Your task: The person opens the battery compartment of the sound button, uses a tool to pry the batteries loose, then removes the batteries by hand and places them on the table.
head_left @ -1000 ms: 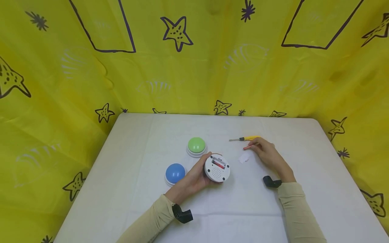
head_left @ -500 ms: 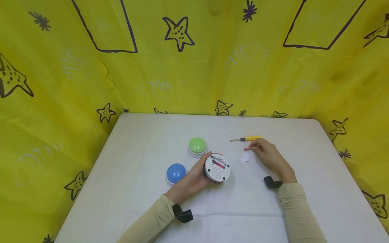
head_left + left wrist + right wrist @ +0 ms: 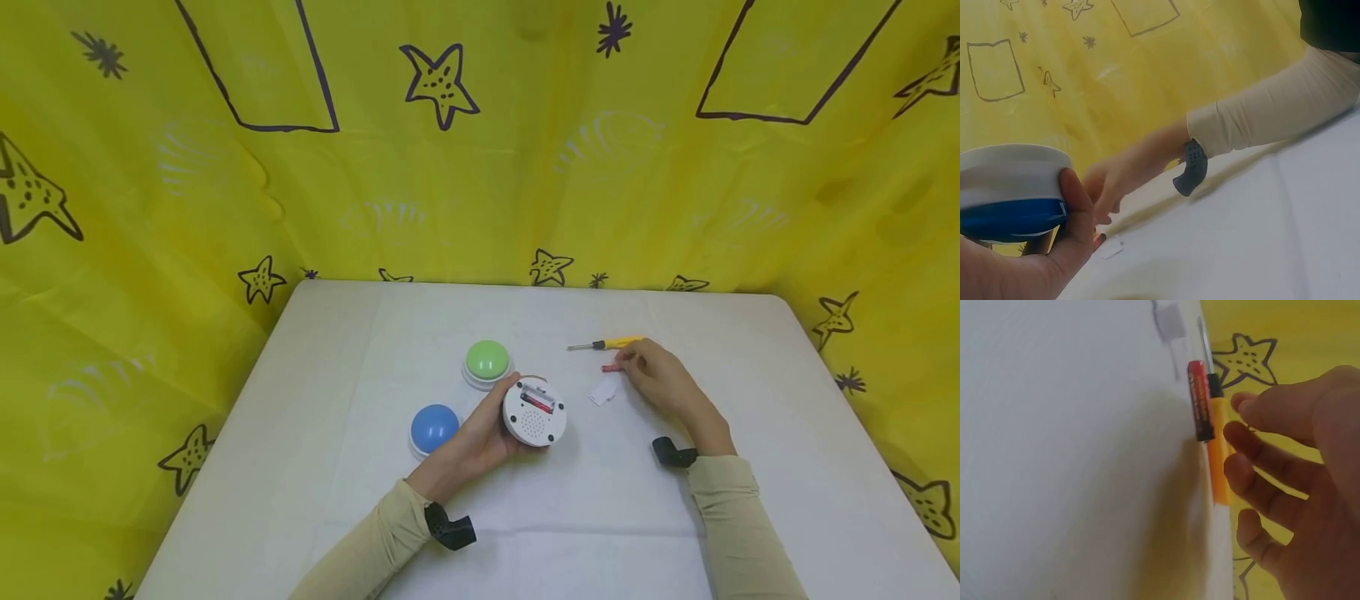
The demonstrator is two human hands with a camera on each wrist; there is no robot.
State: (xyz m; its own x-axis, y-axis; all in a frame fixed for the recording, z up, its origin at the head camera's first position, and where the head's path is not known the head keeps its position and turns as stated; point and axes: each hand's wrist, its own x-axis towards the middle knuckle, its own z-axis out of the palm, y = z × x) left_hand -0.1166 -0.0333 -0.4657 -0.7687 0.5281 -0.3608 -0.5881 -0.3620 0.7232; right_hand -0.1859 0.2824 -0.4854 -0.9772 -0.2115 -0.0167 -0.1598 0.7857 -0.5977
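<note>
Red battery (image 3: 1200, 400) lies apparently untouched by the relaxed right hand (image 3: 657, 377); the left hand (image 3: 484, 435) grips an upturned button (image 3: 533, 426).

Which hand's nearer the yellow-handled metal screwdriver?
Right. The right hand is beside the screwdriver, at its handle end; the left hand is farther off, leftward and nearer the person.

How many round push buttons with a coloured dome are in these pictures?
3: a green button and a blue button on the table, and a third button in the left hand, its underside showing in the head view.
</note>
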